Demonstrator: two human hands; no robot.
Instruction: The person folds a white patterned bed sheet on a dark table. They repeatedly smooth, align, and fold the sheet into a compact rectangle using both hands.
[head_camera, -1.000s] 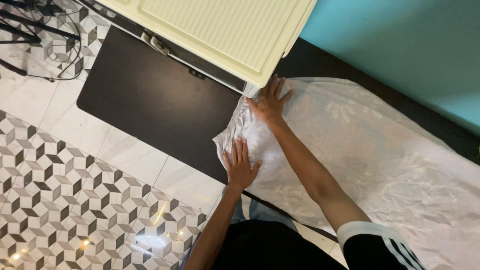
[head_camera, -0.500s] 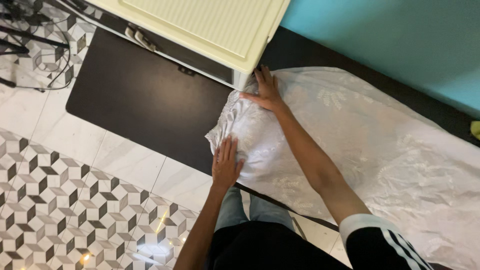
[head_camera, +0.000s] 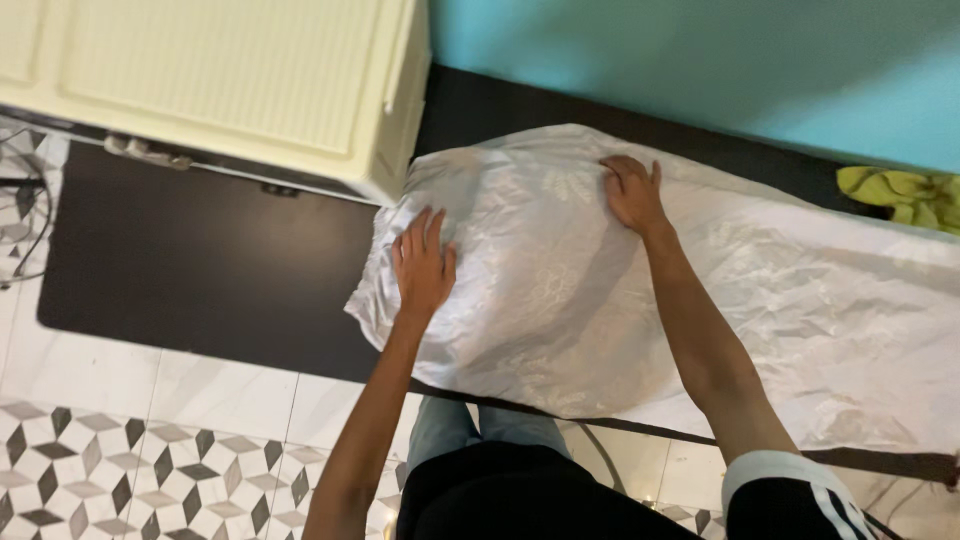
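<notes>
1. We see the left hand (head_camera: 423, 268) lying flat on the white cloth (head_camera: 620, 290), palm down, fingers (head_camera: 420, 232) stretched out and a little apart, gripping nothing.
2. The right hand (head_camera: 632, 193) rests on the cloth too, at about 2 o'clock from the left hand and well apart from it. Its fingers (head_camera: 617, 170) are curled, the tips pressing into the fabric; we cannot tell whether they pinch a fold.
3. The cloth is thin, shiny and crumpled. It lies spread over the dark tabletop (head_camera: 200, 260) and runs from the middle out toward 3 o'clock, with its rounded end under the left hand.
4. A cream cabinet (head_camera: 230, 80) stands at 11 o'clock, its corner just beside the cloth's upper left edge.
5. A teal wall (head_camera: 700, 60) fills the top, at 12 to 2 o'clock.
6. A yellow-green rag (head_camera: 895, 192) lies at 3 o'clock, near the cloth's far edge.
7. The tiled floor (head_camera: 120, 450) with its grey cube pattern shows at 7 o'clock.
</notes>
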